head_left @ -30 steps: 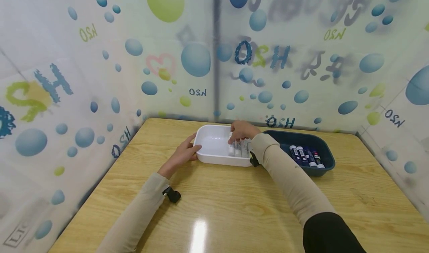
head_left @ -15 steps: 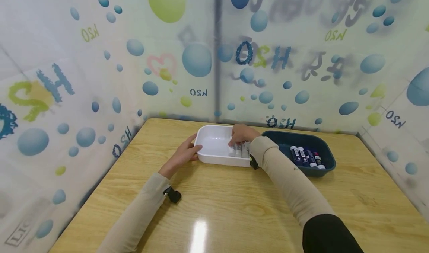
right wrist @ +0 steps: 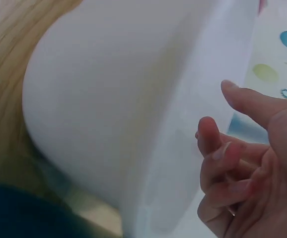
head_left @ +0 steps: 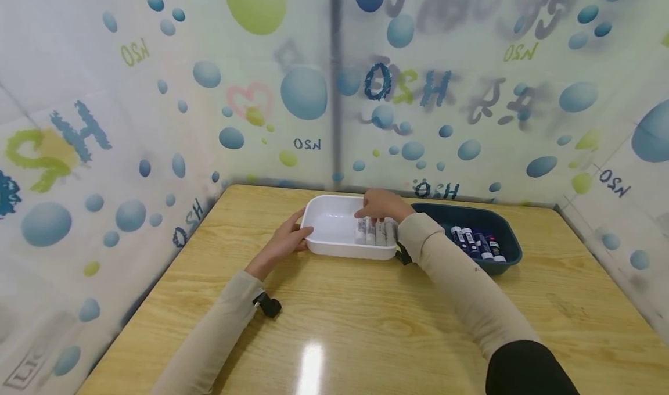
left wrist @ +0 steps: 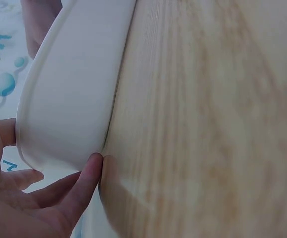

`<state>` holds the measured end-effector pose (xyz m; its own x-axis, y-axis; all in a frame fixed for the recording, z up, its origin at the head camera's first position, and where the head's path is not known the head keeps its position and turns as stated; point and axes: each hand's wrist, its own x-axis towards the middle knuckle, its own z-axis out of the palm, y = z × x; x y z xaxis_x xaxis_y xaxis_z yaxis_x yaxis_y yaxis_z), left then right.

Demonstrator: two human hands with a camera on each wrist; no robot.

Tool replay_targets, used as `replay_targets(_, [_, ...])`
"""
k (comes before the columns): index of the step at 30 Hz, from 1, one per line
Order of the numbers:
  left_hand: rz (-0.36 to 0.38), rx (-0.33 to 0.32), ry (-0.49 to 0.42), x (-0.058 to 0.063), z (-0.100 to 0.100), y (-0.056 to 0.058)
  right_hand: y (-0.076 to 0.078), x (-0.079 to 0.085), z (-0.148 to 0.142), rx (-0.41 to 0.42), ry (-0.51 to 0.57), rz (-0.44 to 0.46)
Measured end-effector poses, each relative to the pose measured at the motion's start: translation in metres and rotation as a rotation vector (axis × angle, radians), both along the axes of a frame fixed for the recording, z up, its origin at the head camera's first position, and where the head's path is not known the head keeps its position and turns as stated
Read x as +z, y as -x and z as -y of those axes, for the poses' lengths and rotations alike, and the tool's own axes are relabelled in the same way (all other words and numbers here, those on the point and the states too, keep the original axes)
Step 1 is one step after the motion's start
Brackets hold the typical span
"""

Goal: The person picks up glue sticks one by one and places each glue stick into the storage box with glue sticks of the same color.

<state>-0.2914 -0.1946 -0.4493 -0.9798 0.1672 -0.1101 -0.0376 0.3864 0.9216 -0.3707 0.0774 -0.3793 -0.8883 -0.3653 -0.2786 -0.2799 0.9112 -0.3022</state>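
Note:
My left hand [head_left: 284, 237] grips the left end of a white plastic tray [head_left: 329, 248], thumb over the rim. In the left wrist view its fingers [left wrist: 86, 181] lie against the outer wall, one fingertip at the tabletop. Several white tubes with small print [head_left: 370, 232] lie side by side in the tray's right half. Above them is my right hand [head_left: 385, 203], partly covering their far ends. The right wrist view shows that hand with thumb and forefinger apart, the other fingers loosely bent and nothing held.
A dark teal basin [head_left: 509, 250] stands right of the tray, partly behind my right sleeve. Several navy tubes with white ends [head_left: 473, 244] lie in it. Behind the wooden table [head_left: 345, 313] hangs a printed curtain [head_left: 308, 168].
My right hand has let go of the leftmost white tube and lifted slightly to the right, so more of the tubes shows. My left hand keeps its hold on the tray.

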Motion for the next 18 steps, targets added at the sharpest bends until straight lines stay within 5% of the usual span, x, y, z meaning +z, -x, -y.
replay_targets(10, [0.013,-0.002,-0.028,0.002,-0.002,0.001,-0.021,0.029,-0.045,0.028,0.087,-0.076])
replay_targets(18, [0.059,-0.023,0.110,0.009,0.010,0.007,-0.028,0.041,-0.086,0.022,0.153,-0.093])
